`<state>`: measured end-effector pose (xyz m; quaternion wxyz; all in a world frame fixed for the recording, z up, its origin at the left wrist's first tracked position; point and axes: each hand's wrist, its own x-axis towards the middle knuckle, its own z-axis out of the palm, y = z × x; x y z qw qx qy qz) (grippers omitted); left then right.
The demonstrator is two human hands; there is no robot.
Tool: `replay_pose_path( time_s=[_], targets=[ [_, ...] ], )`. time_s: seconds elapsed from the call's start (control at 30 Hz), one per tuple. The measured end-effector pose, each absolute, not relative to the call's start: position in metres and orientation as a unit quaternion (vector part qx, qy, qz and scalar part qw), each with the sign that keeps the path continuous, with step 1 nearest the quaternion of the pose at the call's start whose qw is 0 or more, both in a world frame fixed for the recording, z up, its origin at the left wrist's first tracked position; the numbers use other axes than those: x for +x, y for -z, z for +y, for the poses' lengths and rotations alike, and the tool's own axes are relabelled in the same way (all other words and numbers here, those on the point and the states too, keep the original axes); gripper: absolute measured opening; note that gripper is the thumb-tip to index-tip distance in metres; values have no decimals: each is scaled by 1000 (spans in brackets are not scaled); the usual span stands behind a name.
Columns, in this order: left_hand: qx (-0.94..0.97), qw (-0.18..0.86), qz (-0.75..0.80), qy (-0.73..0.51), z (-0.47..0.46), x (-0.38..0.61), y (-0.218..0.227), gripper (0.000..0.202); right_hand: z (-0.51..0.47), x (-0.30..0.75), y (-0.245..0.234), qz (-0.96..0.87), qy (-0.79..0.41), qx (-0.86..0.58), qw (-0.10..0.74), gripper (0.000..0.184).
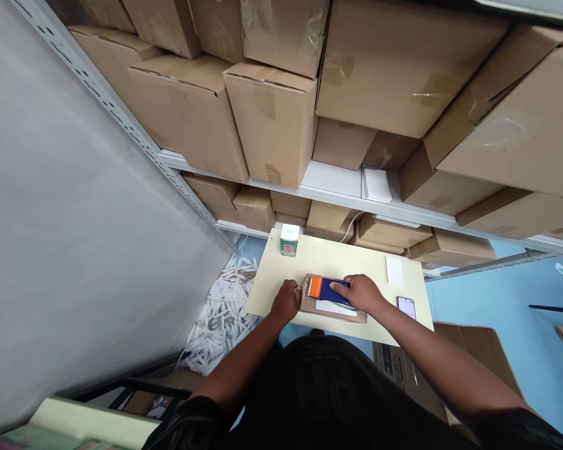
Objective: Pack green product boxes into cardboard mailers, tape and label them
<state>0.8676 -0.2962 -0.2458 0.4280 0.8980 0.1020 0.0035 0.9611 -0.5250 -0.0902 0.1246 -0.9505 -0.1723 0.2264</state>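
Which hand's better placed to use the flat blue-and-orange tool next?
Right, probably: the right hand grips the tool over the brown rectangular cardboard box; the left hand is at the box's left end.

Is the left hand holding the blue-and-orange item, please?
No, the right hand grips that item; the left hand is at the package.
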Motion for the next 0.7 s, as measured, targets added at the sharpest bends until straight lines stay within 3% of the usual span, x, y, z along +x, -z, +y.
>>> replay_pose_path(
  time_s=[0.13, 0.27, 0.4, 0.57, 0.7],
  targets=[
    [932, 361, 20, -26, -279, 861, 220, 39, -525, 964, 93, -170, -231, -949, 132, 65],
    [927, 359, -109, -9, -283, 860, 195, 82, -526, 966, 94, -162, -244, -945, 147, 66],
    [937, 319, -131, 59, -300, 872, 188, 118, -526, 969, 92, -159, -241, -946, 150, 68],
    [955, 239, -168, 51, -304, 882, 183, 112, -528, 969, 93, -154, -249, -943, 158, 69],
    [948, 227, -208, 74, -302, 888, 180, 122, -530, 968, 96, -143, -264, -940, 164, 68]
  ],
)
